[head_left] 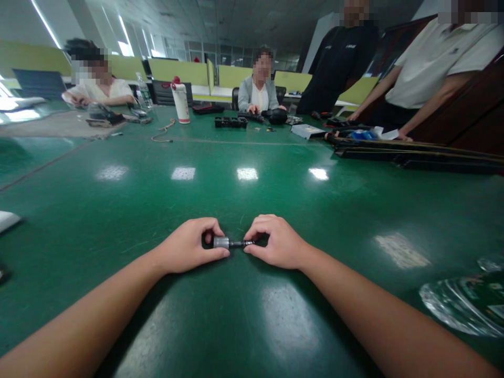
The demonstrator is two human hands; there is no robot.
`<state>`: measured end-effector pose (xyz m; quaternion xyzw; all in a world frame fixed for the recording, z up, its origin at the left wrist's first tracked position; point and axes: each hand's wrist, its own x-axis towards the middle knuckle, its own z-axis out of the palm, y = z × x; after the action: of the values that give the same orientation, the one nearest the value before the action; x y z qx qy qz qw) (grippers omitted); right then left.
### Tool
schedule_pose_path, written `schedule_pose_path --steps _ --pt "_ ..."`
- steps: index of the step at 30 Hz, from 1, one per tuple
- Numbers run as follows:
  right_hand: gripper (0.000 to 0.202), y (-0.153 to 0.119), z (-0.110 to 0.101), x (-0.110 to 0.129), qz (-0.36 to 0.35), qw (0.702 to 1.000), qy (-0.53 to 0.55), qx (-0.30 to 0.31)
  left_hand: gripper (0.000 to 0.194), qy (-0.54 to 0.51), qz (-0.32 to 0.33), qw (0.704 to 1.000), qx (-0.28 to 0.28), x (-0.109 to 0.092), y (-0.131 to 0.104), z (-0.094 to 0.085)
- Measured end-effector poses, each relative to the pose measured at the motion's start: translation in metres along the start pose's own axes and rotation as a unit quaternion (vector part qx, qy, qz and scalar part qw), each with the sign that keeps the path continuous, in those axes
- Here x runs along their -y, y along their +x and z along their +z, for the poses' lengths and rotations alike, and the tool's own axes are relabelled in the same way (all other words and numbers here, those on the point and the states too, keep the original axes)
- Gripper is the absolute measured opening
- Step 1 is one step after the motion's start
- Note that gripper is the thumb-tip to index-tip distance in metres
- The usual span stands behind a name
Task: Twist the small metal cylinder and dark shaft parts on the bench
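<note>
Silver-and-black rod [232,244] btwn L hand [187,247] & R hand [281,242], each pinched on opp. end, forearms [106,304] angled inward

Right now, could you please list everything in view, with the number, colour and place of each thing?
Table: one, green, across the view
Metal cylinder: one, silver, near centre
Thin shaft: one, dark, right of cylinder
Clear plastic items: count unclear, transparent, right edge
White object: one, white, left edge, cut off
Flask: one, white, red lid, far left
Cord: one, tan, before flask
Slotted holder: one, black, far centre
Long strips: several, black, far right
Co-workers: four, white, grey or black tops, far side
Partitions: several, yellow-green, background
Left hand: one, bare, gripping cylinder
Right hand: one, bare, gripping shaft's end
</note>
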<state>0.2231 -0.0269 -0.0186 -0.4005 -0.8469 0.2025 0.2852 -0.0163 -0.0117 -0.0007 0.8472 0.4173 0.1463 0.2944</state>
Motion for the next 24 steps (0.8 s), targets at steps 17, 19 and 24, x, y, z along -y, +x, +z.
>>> schedule_pose_path --steps 17,19,24 --pt "0.009 -0.004 -0.013 -0.01 0.021 1.0 -0.009 0.006 0.028 -0.009 -0.002 1.0 -0.005 0.002 -0.001 0.0" --pt "0.009 -0.004 -0.012 -0.008 0.021 1.0 -0.008 0.005 0.028 -0.01 0.0 1.0 -0.005 0.002 -0.001 0.0" --pt "0.011 -0.003 -0.006 -0.004 0.02 1.0 0.012 -0.005 0.027 -0.007 0.004 1.0 -0.007 0.002 -0.001 0.001"
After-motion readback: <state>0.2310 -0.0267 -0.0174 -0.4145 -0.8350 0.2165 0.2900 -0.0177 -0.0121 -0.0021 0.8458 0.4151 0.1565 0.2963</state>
